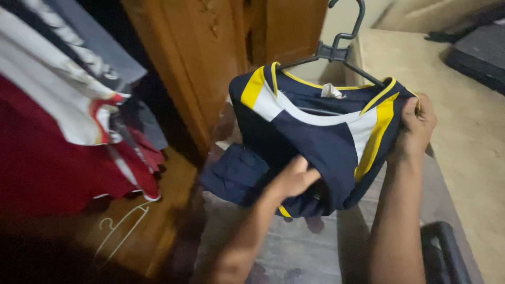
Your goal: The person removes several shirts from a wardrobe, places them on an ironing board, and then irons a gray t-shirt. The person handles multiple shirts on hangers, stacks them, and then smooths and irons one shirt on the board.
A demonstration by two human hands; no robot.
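Two hands, left and right, on one navy jersey (one grey hanger).

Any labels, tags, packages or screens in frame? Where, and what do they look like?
Neck tag: small white cloth label, crumpled, inside the back collar of the navy, white and yellow jersey on the dark hanger.
No packages, signs or screens show.
The right hand pinches the jersey's shoulder; the left hand touches its front.
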